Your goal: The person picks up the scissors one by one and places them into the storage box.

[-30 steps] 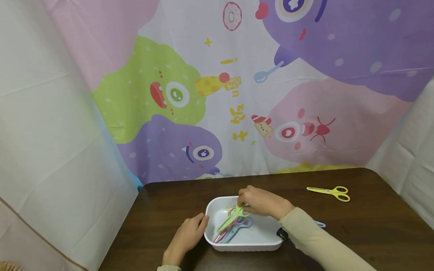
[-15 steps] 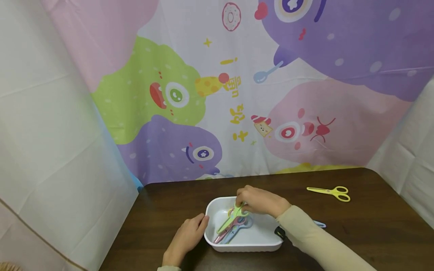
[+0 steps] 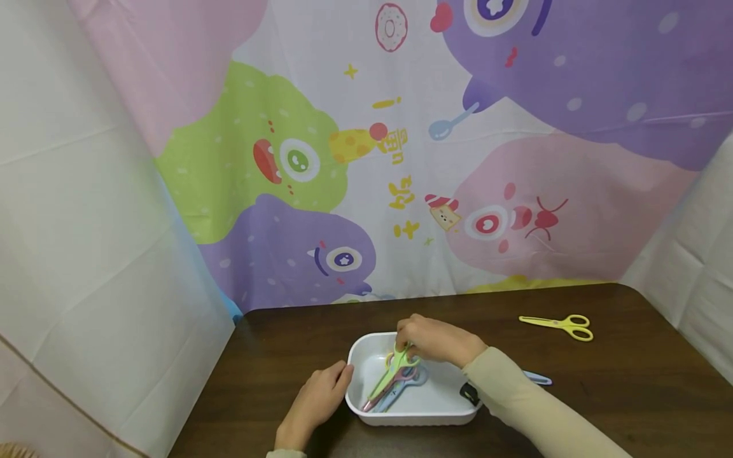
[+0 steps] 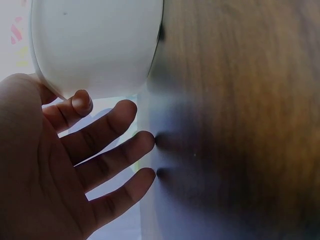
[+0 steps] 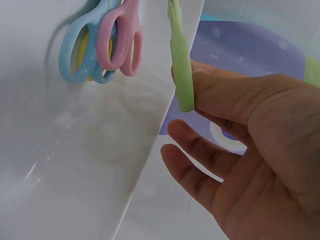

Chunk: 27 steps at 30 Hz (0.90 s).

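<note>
The person's right hand (image 3: 438, 340) is above the far part of the white tray (image 3: 443, 395), and its grip is grasping the green scissors (image 3: 385, 376): the thumb and a finger pinch the handle. In the right wrist view, two other fingers stand apart from it. The green scissors are inclined, with the blades directed to the near left corner of the tray. Below them lie the pink scissors (image 5: 131, 12) and the blue scissors (image 5: 94, 19), side by side inside the tray; I cannot tell if the green pair touches them. A yellow part shows behind the blue handle. The left hand (image 3: 317, 394) is at the left side of the tray; its grip holds the wall between thumb and index finger, the other fingers being spread. On the dark surface (image 3: 286, 343), to the right, lie the yellow scissors (image 3: 558, 323).
</note>
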Each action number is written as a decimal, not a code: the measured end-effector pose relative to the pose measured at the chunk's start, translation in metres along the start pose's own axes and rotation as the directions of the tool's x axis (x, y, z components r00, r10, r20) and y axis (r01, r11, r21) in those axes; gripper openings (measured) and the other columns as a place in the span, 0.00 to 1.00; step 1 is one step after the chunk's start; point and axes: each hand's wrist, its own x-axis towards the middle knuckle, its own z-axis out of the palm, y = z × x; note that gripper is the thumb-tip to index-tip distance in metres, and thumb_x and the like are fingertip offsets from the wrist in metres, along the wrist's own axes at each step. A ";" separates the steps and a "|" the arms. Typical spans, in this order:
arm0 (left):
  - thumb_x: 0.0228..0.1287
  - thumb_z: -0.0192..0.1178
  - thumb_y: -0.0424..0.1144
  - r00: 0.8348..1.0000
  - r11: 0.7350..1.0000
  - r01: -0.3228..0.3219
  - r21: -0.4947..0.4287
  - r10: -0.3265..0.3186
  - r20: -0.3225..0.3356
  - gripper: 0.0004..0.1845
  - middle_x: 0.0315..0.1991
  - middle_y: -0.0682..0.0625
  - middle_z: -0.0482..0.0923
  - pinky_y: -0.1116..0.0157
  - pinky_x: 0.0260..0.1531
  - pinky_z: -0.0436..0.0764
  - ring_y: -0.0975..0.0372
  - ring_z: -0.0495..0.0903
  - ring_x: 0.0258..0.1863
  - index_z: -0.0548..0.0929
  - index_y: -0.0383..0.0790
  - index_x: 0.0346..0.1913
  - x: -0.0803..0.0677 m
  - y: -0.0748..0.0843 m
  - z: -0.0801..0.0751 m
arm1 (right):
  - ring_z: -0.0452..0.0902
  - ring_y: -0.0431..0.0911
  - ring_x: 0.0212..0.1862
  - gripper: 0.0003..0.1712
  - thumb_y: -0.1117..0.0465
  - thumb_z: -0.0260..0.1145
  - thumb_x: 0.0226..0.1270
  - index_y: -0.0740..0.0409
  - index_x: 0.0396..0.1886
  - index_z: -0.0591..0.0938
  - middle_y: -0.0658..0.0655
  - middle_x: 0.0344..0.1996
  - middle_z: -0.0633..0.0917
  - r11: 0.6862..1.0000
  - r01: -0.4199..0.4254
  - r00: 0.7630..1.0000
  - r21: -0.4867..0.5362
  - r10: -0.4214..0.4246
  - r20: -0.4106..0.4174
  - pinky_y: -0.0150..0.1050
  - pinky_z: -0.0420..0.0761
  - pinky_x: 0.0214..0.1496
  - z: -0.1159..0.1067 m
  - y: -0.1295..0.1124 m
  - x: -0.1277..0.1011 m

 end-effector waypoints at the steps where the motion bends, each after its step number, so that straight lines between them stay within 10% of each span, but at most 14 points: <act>1: 0.82 0.48 0.53 1.000 1.000 -0.004 -0.001 0.004 -0.002 0.19 0.19 0.59 0.60 0.66 0.23 0.66 0.65 0.66 0.21 0.72 0.50 0.29 0.000 0.000 0.000 | 0.78 0.42 0.42 0.09 0.65 0.79 0.57 0.51 0.38 0.92 0.47 0.38 0.85 1.000 -0.001 1.000 0.001 0.001 0.000 0.36 0.79 0.48 0.000 0.000 0.000; 27: 0.81 0.49 0.53 1.000 1.000 -0.004 -0.004 0.004 -0.018 0.19 0.19 0.59 0.60 0.66 0.24 0.66 0.65 0.66 0.22 0.72 0.51 0.29 -0.001 0.001 0.000 | 0.79 0.42 0.41 0.06 0.64 0.78 0.60 0.53 0.36 0.92 0.50 0.38 0.87 0.998 -0.053 0.998 0.030 0.051 0.046 0.35 0.79 0.48 0.009 -0.007 0.011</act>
